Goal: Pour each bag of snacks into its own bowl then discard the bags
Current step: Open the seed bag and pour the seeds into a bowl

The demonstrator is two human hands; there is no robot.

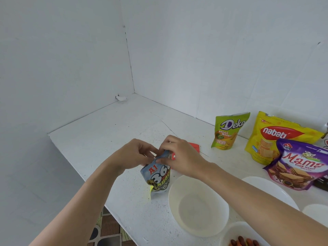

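Observation:
A small blue-grey snack bag marked "A1 360" (158,178) stands upright on the white table, just left of an empty white bowl (198,205). My left hand (134,155) and my right hand (181,155) both pinch the bag's top edge from either side. A red packet (194,146) lies partly hidden behind my right hand. Three more bags stand at the right: green "Deka" (229,132), yellow "nabati" (276,137) and purple "Mama" (300,166).
Another white bowl (266,185) sits under my right forearm. At the bottom right a bowl (236,233) holds brown snacks, and a further white bowl (317,210) shows at the frame's edge. White walls close the back and left. The table's front edge (99,197) runs diagonally above patterned floor.

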